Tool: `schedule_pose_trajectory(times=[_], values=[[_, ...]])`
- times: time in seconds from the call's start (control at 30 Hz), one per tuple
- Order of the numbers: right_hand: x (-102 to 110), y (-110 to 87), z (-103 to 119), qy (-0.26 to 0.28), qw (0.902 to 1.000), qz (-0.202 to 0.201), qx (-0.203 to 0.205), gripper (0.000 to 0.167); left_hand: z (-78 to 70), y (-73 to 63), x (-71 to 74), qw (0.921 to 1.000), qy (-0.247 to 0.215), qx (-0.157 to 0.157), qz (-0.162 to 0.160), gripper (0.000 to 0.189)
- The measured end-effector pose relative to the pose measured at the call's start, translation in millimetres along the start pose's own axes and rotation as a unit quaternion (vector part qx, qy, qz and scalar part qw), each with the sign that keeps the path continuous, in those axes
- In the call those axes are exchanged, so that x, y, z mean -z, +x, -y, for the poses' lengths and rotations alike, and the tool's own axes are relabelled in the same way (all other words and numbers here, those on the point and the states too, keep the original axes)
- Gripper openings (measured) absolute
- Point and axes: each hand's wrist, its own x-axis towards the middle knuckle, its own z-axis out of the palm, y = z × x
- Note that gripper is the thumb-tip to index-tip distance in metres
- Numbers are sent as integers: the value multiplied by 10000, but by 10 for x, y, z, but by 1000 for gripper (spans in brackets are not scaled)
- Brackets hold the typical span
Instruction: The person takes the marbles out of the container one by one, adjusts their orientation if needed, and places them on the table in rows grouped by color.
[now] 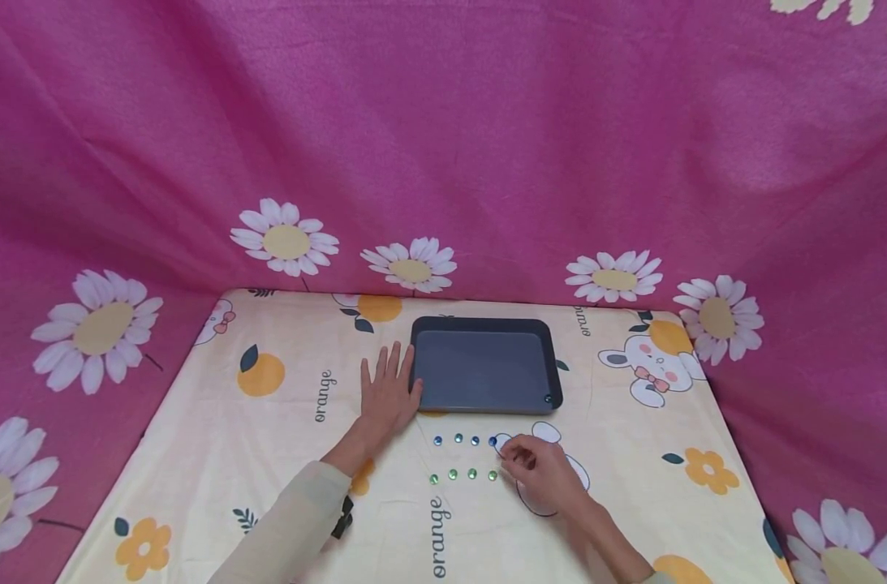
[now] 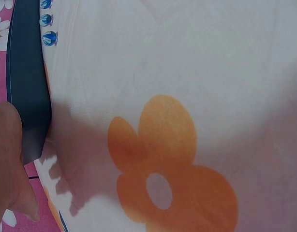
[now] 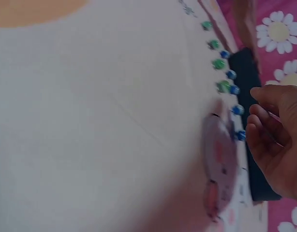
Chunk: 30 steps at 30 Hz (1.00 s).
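Note:
Flat on the cloth, my left hand [image 1: 388, 397] has its fingers spread and touches the left side of a dark grey tray [image 1: 480, 408]. A small dark marble [image 1: 548, 398] lies in the tray's near right corner. In front of the tray are two rows of marbles, several blue ones [image 1: 475, 440] nearer it and several green ones [image 1: 472, 474] behind. My right hand [image 1: 541, 470] hovers at the rows' right end, fingers loosely bent. In the right wrist view its thumb and fingertips stand apart, with nothing visible between them. The rightmost blue marble [image 3: 240, 135] lies below that hand.
A cream cloth [image 1: 282, 454] printed with oranges, flowers and rabbits covers the table. Pink daisy-patterned fabric [image 1: 443, 146] hangs behind and at both sides. A black strap piece [image 1: 343, 517] shows at the left sleeve [image 1: 297, 519].

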Motion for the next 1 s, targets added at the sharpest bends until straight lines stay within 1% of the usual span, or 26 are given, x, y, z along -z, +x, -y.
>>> schedule_pose_trajectory(times=[0.1,0.23,0.33,0.43,0.57,0.7,0.87,1.0], values=[[167,89,26,-36,9998,-197,40,17,6,7,-1,10000,-22,1,-11,69],[394,243,29,-277,9987,-396,149,20,14,15,-10,10000,-31,-1,-20,69],[545,376,16,-529,9971,-493,235,23,14,16,-12,10000,-74,-8,-26,69],[668,512,-7,-803,9952,-493,272,28,12,12,-9,9999,-138,8,13,69],[786,670,-31,-993,9945,-247,225,31,10,3,-5,9998,-209,7,10,69],[855,790,-79,-1181,9927,10,249,31,8,-3,0,9998,-204,-10,-5,69],[894,891,-147,-1328,9901,241,387,32,6,2,0,9999,-142,-24,8,69],[894,968,-164,-1651,9839,557,390,30,8,9,-8,9999,-162,-23,-3,69]])
